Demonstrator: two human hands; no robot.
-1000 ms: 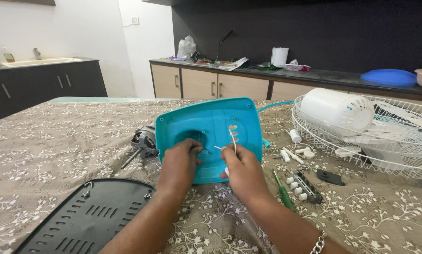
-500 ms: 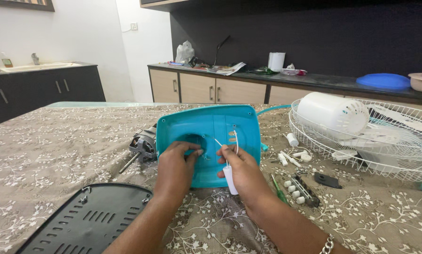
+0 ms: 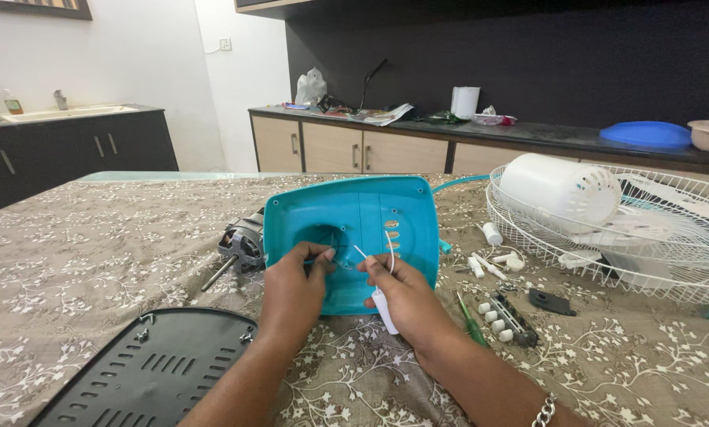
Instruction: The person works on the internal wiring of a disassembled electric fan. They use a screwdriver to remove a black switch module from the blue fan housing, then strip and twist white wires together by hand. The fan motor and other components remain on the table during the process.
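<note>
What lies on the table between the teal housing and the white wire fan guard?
In the head view, small white cylindrical parts lie on the patterned cloth between the teal housing and the fan guard.

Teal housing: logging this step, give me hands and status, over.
Left hand pinching inside the teal housing. Right hand holds a white wire, small white part beneath. Housing tilted up on the table. Motor behind, clear.

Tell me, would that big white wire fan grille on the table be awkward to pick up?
The white wire fan grille is probably light, being thin open wire. It may flex, and the white plastic motor cover lying in it could roll.
</note>
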